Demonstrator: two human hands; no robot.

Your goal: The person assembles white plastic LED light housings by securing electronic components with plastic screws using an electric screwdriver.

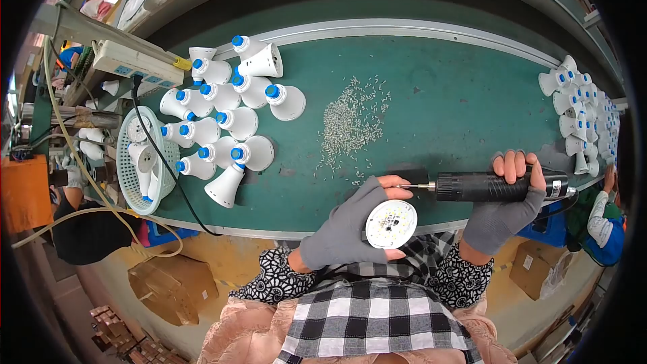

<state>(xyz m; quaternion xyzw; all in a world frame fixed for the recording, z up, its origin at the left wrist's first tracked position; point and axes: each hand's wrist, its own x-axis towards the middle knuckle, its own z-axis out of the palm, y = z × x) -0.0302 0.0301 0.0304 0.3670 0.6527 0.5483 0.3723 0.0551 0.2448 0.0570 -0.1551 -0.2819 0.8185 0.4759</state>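
My left hand [350, 226], in a grey fingerless glove, holds a white lamp part whose round LED board [391, 224] faces up. Its thumb and forefinger are at the tip of the screwdriver bit. Gloved the same way, my right hand [509, 195] wraps round a black electric screwdriver [465, 187], which lies level and points left. Behind the hands, a loose pile of small screws [350, 121] is spread on the green table [458, 108]. White lamp housings [255, 154] with blue caps lie in a group left of the screws.
A pale green basket [122, 155] with white lamp parts stands at the table's left edge, under a power strip [135, 64] and a black cable. More lamp housings [573, 104] are gathered at the far right. People sit beyond both table ends; cardboard boxes [172, 283] are below.
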